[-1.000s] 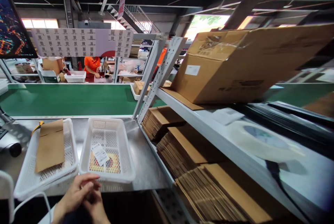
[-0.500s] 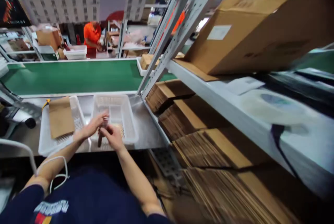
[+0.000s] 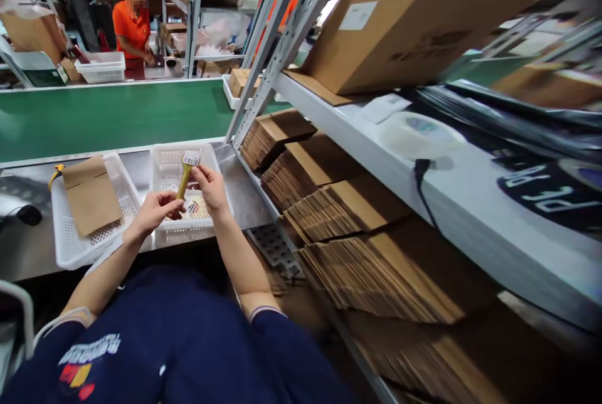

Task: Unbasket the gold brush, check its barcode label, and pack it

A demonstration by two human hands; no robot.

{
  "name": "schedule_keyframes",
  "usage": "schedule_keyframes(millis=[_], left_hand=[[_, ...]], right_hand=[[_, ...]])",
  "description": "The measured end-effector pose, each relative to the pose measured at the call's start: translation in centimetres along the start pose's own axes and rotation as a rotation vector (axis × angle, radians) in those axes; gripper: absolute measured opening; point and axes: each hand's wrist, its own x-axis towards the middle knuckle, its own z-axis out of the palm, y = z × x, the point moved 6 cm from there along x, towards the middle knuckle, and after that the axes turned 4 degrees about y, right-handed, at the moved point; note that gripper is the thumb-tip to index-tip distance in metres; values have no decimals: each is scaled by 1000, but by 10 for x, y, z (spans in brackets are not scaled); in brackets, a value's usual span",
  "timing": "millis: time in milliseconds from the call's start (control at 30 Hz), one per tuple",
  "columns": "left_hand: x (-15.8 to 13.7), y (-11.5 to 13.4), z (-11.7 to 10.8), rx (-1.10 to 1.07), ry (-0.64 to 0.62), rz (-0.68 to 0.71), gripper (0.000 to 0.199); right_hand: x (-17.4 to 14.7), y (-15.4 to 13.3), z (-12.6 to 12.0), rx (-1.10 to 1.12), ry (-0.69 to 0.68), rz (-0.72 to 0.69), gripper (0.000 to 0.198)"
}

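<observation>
My left hand (image 3: 154,211) and my right hand (image 3: 209,187) together hold a slim golden item (image 3: 183,181) with a white barcode label at its top. They hold it upright over a white perforated basket (image 3: 165,161) on the steel table. A small patterned packet lies in that basket, partly hidden by my hands. To the left a second white basket (image 3: 70,252) holds a flat brown cardboard piece (image 3: 91,194).
A green conveyor belt (image 3: 108,115) runs behind the table. Stacks of flat cardboard boxes (image 3: 338,216) fill the lower rack on the right; a large carton (image 3: 423,9) and a tape roll (image 3: 416,134) sit on the shelf above. A person in orange (image 3: 132,27) works beyond the belt.
My hands rose from the table's near edge over the right basket and now hold the labelled golden item upright. The view tilted downward.
</observation>
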Motion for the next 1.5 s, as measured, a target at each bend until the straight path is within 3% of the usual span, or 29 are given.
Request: schedule_keyframes(millis=[167,300,467,567,700,833,933,1133,1233,1333,1400,1500], left_hand=[[-2,10,-5,-68,31,33,49],[-5,7,1,-197,-15,19,53],[-25,1,34,-787,-398,-166,43],[-32,-16,44,-982,-446,-269,42],[-29,-50,47,-934,-331,-440,62],[-26,-58,47,-780,-294,-487,74],[-27,-57,47,-752,-313,-487,81],[-30,-74,47,-816,-475,-521,79],[-30,-75,47,-814,-539,-477,82],[-30,-56,46,-825,-530,-339,77],[-29,-37,41,-796,-443,-192,65],[-30,-7,25,-529,-190,100,43]], right_hand=[[-6,15,-31,87,127,116,57],[-19,27,-37,113,109,184,49],[-41,15,6,278,-125,158,53],[-53,1,34,242,-240,154,54],[-60,-12,44,99,-195,139,48],[-64,-18,41,27,-139,117,48],[-66,-19,42,4,-130,121,47],[-73,-20,47,2,-165,126,44],[-76,-19,49,-6,-185,123,44],[-76,-17,50,22,-241,100,47],[-74,-19,49,74,-243,29,56],[-72,-27,40,163,-156,-112,66]])
